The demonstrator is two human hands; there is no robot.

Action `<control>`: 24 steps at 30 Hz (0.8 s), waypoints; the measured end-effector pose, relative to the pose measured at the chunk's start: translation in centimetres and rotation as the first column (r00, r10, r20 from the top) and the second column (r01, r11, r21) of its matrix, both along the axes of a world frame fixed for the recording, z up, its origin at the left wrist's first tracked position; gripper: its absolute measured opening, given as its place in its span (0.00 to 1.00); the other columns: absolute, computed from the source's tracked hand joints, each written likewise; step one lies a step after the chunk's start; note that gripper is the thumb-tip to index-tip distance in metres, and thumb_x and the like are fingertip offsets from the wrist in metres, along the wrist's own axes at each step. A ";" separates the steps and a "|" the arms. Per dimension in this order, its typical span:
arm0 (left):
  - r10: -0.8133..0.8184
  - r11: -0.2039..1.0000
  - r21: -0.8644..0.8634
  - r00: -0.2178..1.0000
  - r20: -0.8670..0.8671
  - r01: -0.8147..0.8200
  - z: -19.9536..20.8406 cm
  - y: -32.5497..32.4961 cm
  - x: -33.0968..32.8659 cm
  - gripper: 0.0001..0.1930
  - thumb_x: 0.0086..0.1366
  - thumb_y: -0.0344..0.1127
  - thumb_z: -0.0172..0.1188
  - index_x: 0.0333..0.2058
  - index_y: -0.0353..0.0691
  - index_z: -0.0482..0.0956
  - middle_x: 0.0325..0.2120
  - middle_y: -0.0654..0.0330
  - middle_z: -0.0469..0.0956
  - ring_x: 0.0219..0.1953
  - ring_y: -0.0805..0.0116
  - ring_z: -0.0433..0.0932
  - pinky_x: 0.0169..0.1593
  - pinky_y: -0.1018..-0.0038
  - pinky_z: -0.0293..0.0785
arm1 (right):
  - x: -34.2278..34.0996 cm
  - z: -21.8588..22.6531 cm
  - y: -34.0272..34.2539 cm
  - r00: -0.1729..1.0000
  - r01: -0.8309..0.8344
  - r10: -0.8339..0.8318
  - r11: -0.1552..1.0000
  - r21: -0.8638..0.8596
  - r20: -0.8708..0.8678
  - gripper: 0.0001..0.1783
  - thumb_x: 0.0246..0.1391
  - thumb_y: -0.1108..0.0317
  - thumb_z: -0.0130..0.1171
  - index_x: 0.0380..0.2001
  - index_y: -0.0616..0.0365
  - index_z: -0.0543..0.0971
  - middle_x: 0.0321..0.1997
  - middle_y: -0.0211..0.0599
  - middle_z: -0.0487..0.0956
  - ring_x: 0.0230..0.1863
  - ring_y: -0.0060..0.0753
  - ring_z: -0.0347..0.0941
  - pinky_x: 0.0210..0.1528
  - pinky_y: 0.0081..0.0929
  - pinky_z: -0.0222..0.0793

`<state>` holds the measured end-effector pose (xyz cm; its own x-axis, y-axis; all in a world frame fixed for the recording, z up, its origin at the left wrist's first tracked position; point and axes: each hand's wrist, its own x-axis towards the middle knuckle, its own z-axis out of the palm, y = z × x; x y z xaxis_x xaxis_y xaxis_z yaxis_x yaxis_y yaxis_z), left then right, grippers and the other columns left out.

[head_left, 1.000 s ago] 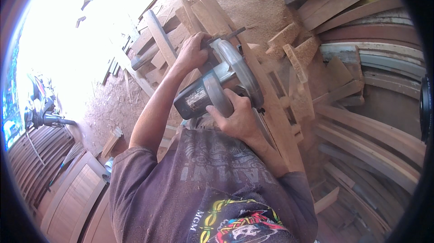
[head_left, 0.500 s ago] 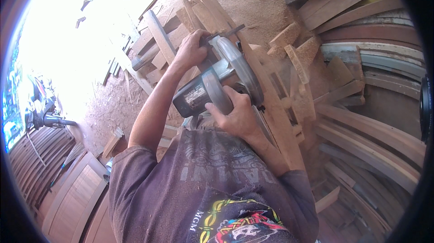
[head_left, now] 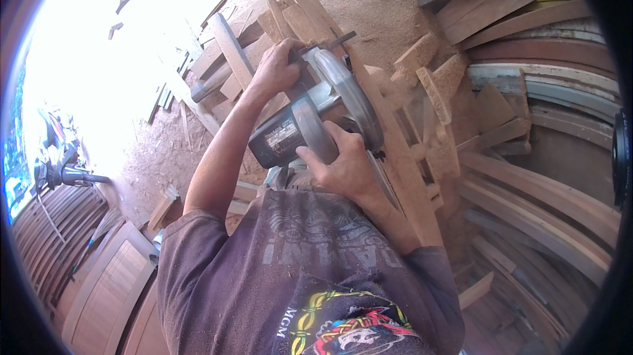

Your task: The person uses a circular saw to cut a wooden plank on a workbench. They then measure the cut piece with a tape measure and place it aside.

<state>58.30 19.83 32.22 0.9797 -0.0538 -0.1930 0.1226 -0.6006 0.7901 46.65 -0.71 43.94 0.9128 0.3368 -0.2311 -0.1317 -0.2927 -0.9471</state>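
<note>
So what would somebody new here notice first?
Probably the big power saw in the middle, with the right hand round its handle and the left hand at its front. Then maybe the colourful print low on the dark shirt.

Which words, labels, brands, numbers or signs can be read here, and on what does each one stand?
I will not copy wording, but lettering shows here:
Circular saw: pale print on its black motor housing; the finer lines are too small and blurred to read.
Dark shirt: large, faded grey letters, partly unclear.
Same shirt: short white lettering beside the colourful emblem, legible.
I can make out no other text.
</note>
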 end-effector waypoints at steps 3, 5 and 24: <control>-0.008 1.000 0.006 1.000 -0.013 0.008 0.4 0.1 0.3 0.22 0.60 0.28 0.61 0.55 0.36 0.83 0.48 0.40 0.86 0.55 0.40 0.83 0.60 0.53 0.77 | 0.1 -0.2 0.1 1.000 0.002 -0.002 1.000 -0.007 0.003 0.17 0.55 0.69 0.75 0.43 0.65 0.81 0.33 0.59 0.85 0.39 0.59 0.88 0.39 0.42 0.80; -0.001 1.000 -0.002 1.000 -0.020 0.001 0.4 0.2 0.3 0.22 0.60 0.28 0.61 0.55 0.36 0.83 0.47 0.39 0.86 0.55 0.40 0.83 0.60 0.53 0.77 | 0.3 -0.3 0.3 1.000 -0.001 0.001 1.000 0.004 -0.010 0.17 0.55 0.69 0.75 0.42 0.65 0.81 0.33 0.59 0.85 0.39 0.59 0.88 0.39 0.42 0.79; -0.014 1.000 0.019 0.998 -0.062 0.015 -0.6 1.0 1.1 0.25 0.60 0.29 0.65 0.58 0.37 0.82 0.47 0.44 0.86 0.52 0.51 0.85 0.59 0.59 0.79 | 1.0 0.0 0.7 0.999 -0.006 0.004 1.000 -0.022 -0.054 0.16 0.58 0.67 0.73 0.44 0.67 0.83 0.34 0.46 0.87 0.37 0.33 0.85 0.42 0.33 0.79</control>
<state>59.38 20.81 31.60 0.9651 -0.0639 -0.2541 0.1618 -0.6177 0.7696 47.68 0.03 43.90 0.8971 0.3357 -0.2873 -0.1810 -0.3140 -0.9320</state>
